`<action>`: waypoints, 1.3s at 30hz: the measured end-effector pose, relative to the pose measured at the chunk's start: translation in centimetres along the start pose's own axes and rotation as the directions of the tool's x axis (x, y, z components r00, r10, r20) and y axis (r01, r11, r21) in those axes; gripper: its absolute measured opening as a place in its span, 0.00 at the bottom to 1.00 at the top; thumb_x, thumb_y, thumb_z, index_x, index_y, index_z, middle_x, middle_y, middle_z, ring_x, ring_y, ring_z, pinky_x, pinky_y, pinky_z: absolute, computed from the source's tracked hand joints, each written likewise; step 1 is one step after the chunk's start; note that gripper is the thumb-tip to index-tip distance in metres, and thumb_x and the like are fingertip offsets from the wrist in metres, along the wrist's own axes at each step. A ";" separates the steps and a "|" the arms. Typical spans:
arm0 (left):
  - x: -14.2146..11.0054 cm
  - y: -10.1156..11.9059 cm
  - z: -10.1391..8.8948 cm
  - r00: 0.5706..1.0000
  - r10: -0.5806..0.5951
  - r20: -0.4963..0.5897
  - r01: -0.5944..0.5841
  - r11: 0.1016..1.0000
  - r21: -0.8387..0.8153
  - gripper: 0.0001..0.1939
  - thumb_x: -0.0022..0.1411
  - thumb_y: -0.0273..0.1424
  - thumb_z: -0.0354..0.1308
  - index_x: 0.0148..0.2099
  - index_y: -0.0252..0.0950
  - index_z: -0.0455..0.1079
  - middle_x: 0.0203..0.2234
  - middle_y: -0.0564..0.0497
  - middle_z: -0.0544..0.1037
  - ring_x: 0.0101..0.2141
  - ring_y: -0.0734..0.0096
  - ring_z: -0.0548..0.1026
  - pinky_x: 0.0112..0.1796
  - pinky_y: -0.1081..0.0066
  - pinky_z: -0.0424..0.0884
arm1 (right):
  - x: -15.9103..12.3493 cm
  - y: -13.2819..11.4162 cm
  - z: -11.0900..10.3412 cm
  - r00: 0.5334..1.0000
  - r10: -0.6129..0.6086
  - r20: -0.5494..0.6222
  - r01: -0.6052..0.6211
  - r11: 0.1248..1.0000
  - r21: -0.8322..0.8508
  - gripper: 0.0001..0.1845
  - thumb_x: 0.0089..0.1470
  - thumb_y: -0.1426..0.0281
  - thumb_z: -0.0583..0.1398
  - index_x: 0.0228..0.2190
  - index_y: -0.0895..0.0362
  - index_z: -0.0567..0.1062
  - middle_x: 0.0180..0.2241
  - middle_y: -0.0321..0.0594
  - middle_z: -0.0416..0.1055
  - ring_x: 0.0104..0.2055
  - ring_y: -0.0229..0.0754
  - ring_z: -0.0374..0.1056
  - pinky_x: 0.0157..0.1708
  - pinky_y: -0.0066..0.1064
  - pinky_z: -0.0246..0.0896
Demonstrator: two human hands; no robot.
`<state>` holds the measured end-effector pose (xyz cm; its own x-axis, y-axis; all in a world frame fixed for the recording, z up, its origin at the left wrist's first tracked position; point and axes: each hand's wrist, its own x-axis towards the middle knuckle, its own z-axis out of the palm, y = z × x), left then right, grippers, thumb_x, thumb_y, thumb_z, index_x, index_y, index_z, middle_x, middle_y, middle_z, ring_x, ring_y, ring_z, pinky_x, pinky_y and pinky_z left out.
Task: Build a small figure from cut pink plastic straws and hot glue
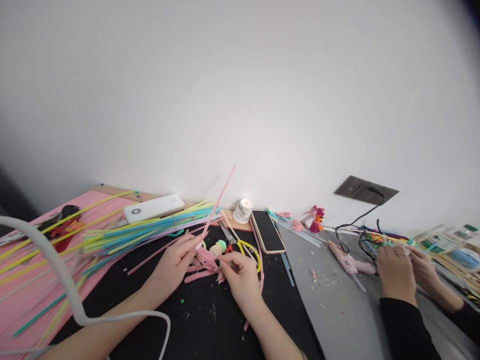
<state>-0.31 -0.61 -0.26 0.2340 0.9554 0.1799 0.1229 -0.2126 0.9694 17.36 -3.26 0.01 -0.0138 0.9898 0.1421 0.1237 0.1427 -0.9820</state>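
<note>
Near the middle, my left hand [177, 261] pinches a pink pipe cleaner [221, 194] whose long free end points up and to the right. My right hand [242, 278], fingers closed, grips the looped pink pipe-cleaner piece [205, 259] between the two hands. The fingertips hide part of these loops. Just behind them lie a small cream-and-green fuzzy piece [218, 247] and scissors [227, 233] with yellow handles. Another pink pipe cleaner [258, 240] curves down past my right hand.
Left lies a bundle of coloured pipe cleaners [123, 240] by a white power bank [154, 208]. A paper cup [243, 212] and a phone [267, 231] stand near the wall. Right are a pink glue gun [348, 260] and a co-worker's hands [398, 270]. A white cable [67, 285] crosses the left foreground.
</note>
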 end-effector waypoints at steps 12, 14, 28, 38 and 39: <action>0.0 0.7 -0.1 0.997 0.059 0.055 -0.064 0.993 0.099 0.17 0.64 0.33 0.46 0.52 0.43 0.70 0.37 0.49 0.69 0.36 0.65 0.69 0.33 0.71 0.70 | 0.0 -0.1 0.0 0.999 0.018 0.028 -0.017 1.000 -0.015 0.06 0.45 0.73 0.58 0.24 0.57 0.77 0.16 0.32 0.66 0.17 0.35 0.63 0.19 0.25 0.60; 0.1 0.6 -0.2 0.994 0.072 0.085 -0.082 0.989 0.123 0.17 0.64 0.32 0.46 0.51 0.43 0.70 0.33 0.50 0.68 0.31 0.67 0.69 0.31 0.73 0.69 | 0.0 0.0 0.0 0.999 0.027 0.029 -0.026 0.999 -0.019 0.06 0.45 0.73 0.58 0.24 0.57 0.77 0.16 0.32 0.67 0.17 0.35 0.63 0.19 0.25 0.61; 0.4 1.2 -0.3 0.993 -0.122 0.006 0.122 0.992 -0.012 0.12 0.54 0.36 0.57 0.38 0.38 0.76 0.28 0.51 0.72 0.26 0.69 0.70 0.28 0.71 0.72 | 0.2 -0.2 -0.1 0.996 0.083 0.044 -0.084 0.996 0.022 0.05 0.42 0.71 0.60 0.23 0.57 0.76 0.16 0.32 0.67 0.16 0.34 0.63 0.18 0.25 0.61; 0.2 1.0 -0.2 0.986 -0.169 0.006 0.169 0.980 -0.105 0.13 0.52 0.36 0.58 0.39 0.38 0.78 0.30 0.50 0.75 0.26 0.68 0.74 0.30 0.69 0.74 | 0.2 -0.1 -0.2 0.995 0.097 0.031 -0.098 0.995 0.023 0.06 0.42 0.72 0.59 0.23 0.58 0.77 0.15 0.31 0.67 0.16 0.35 0.64 0.19 0.25 0.61; 0.2 1.0 -0.2 0.983 -0.181 0.019 0.182 0.976 -0.121 0.13 0.52 0.36 0.58 0.39 0.38 0.78 0.29 0.50 0.75 0.26 0.67 0.74 0.31 0.68 0.74 | 0.2 -0.1 -0.3 0.994 0.103 0.029 -0.103 0.994 0.024 0.06 0.42 0.72 0.59 0.23 0.58 0.77 0.14 0.31 0.67 0.16 0.35 0.64 0.19 0.25 0.61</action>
<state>-0.32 -0.56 0.83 0.2263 0.9740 -0.0017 0.0456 -0.0088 0.9989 17.59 -3.04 0.19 -0.0300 0.9989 0.0367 0.1003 0.0395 -0.9942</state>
